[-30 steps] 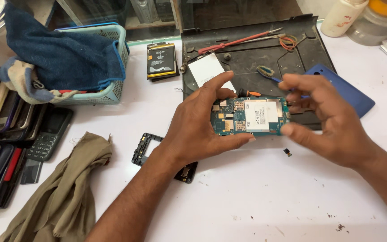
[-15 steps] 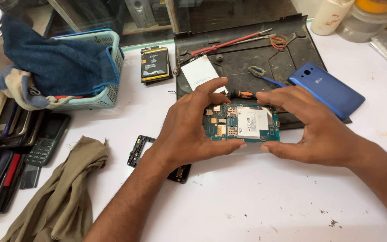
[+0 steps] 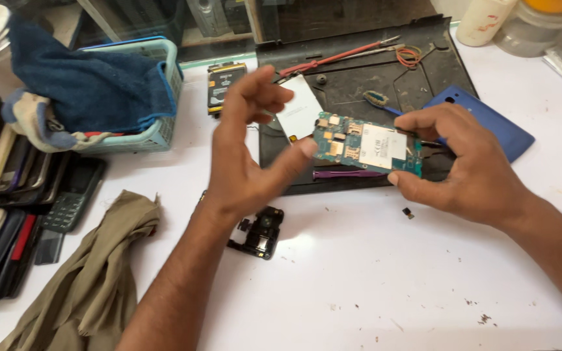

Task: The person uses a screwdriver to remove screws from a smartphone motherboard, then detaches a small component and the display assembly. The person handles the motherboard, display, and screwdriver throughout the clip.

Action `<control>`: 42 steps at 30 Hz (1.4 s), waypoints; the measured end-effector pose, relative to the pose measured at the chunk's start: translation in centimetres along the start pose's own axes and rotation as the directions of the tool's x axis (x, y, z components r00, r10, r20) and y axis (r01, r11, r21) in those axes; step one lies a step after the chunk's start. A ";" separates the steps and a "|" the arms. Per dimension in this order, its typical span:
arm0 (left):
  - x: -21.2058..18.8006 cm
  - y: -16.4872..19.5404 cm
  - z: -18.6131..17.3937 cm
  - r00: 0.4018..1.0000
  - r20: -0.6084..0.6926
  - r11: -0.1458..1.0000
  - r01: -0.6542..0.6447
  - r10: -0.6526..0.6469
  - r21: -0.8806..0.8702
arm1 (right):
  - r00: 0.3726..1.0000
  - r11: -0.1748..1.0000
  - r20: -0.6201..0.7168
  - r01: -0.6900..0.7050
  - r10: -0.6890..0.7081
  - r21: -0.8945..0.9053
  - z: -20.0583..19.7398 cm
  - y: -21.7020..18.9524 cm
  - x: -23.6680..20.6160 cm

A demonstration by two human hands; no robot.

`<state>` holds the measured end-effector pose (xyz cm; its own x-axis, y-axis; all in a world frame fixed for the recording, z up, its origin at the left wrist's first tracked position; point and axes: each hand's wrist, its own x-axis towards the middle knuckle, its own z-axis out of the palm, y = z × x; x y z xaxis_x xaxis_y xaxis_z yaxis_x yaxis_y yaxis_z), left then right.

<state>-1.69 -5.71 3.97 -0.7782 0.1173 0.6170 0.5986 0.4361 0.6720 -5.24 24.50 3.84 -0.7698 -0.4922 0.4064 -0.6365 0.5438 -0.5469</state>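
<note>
My right hand [image 3: 463, 166] grips a teal phone circuit board [image 3: 367, 145] with a white label by its right end, holding it level over the black work mat [image 3: 359, 71]. My left hand [image 3: 248, 153] is lifted beside the board's left edge, fingers spread, only the thumb tip near the board, and it holds nothing. A black phone frame [image 3: 261, 235] lies on the white table below my left wrist. A blue phone back cover [image 3: 495, 123] rests behind my right hand.
A light-blue basket [image 3: 164, 97] with a dark blue cloth sits at the back left. Several phones [image 3: 8, 195] are stacked at the left edge, an olive cloth [image 3: 92, 279] lies front left. A battery [image 3: 222, 84], tweezers [image 3: 339, 57], a small wire coil [image 3: 410, 55] and jars [image 3: 521, 23] lie farther back.
My left hand has let go of the circuit board and lifted away with fingers spread. The right hand alone now holds the board.
</note>
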 end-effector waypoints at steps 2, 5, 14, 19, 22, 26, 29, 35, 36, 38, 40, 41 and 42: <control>0.7 -0.1 -1.6 0.997 -0.033 0.998 0.069 -0.069 -0.004 | 1.000 0.998 -0.024 -0.004 0.005 0.057 0.2 0.2 0.0; 0.2 1.2 -5.1 0.977 0.129 0.977 0.151 -0.171 0.148 | 0.999 0.995 -0.041 -0.015 0.019 0.104 0.5 0.4 -0.2; -2.8 5.1 -7.2 0.624 0.434 0.714 0.305 -0.650 0.630 | 0.998 0.994 -0.070 0.002 0.006 0.110 0.7 1.0 -0.5; -3.3 5.7 -6.4 0.681 0.446 0.761 0.260 -0.581 0.594 | 0.997 0.992 -0.073 0.012 -0.003 0.122 0.8 0.9 -0.5; -3.2 5.8 -6.1 0.698 0.449 0.776 0.245 -0.557 0.581 | 0.997 0.993 -0.080 0.007 0.002 0.117 0.9 0.9 -0.5; -2.5 5.7 -5.7 0.758 0.427 0.812 0.227 -0.494 0.537 | 0.993 0.994 -0.111 -0.028 0.041 0.108 1.0 1.3 -0.5; -1.7 4.8 -4.8 0.837 0.286 0.808 0.270 -0.466 0.524 | 0.981 0.995 -0.167 -0.092 0.098 0.043 1.0 1.9 -0.3; 0.6 1.0 -1.8 0.836 -0.015 0.810 0.536 -0.549 0.237 | 0.968 0.968 -0.222 -0.158 0.113 -0.194 1.1 2.7 0.6; 0.8 0.4 -1.3 0.823 -0.046 0.809 0.565 -0.566 0.159 | 0.968 0.960 -0.224 -0.161 0.109 -0.228 1.1 2.8 0.7; 1.0 -0.6 -0.3 0.818 -0.111 0.811 0.575 -0.565 0.111 | 0.969 0.948 -0.216 -0.178 0.122 -0.262 1.3 2.8 0.8; 1.0 -1.4 0.2 0.811 -0.170 0.820 0.572 -0.559 0.034 | 0.969 0.939 -0.214 -0.181 0.120 -0.293 1.5 2.8 0.9; 0.8 -1.7 0.5 0.807 -0.196 0.825 0.564 -0.557 -0.020 | 0.970 0.935 -0.214 -0.177 0.114 -0.308 1.6 2.8 0.9; 0.5 -1.9 0.7 0.801 -0.220 0.829 0.554 -0.556 -0.076 | 0.971 0.930 -0.214 -0.176 0.109 -0.323 1.7 2.8 0.9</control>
<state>-3.37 -5.88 2.67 -0.9148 -0.3446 0.2108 0.0791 0.3589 0.9300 -7.67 24.44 1.47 -0.8268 -0.2727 0.4919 -0.4720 0.8120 -0.3432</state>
